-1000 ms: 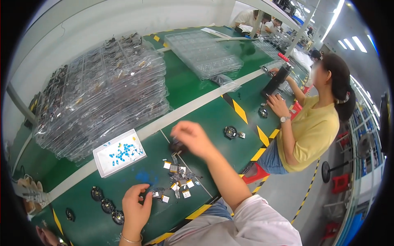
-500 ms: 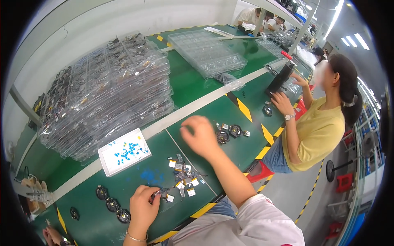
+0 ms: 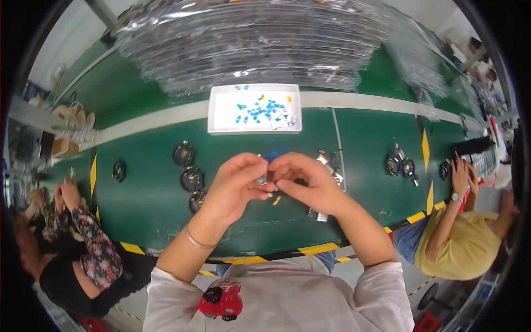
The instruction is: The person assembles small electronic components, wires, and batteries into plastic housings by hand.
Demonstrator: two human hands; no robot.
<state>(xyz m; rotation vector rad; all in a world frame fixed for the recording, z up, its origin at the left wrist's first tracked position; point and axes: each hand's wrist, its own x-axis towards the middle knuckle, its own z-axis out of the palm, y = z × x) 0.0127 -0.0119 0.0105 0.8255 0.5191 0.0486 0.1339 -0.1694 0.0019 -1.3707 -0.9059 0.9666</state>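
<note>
Over the green table my two hands meet, fingertips almost touching. Between its thumb and fingers, my left hand (image 3: 231,187) pinches a small silvery part (image 3: 262,180); its exact kind is too small to make out. My right hand (image 3: 310,181) is closed at the same part, thumb and index finger pressed together, and whatever lies between them is hidden. A pile of small silver battery-like pieces (image 3: 336,176) with dark bits is partly covered by my right hand. Left of my left hand, several round black circuit assemblies (image 3: 192,179) form a column.
A shallow white box (image 3: 255,131) holding small blue pieces stands beyond my hands. Behind it rise stacked clear plastic trays (image 3: 254,55). More round black assemblies (image 3: 408,167) lie to the right. Co-workers sit on both sides, one in a yellow shirt (image 3: 459,243).
My view has swung left to face the table. My right hand has come back from the right to meet my left hand, which has lifted a small part away from the pile.
</note>
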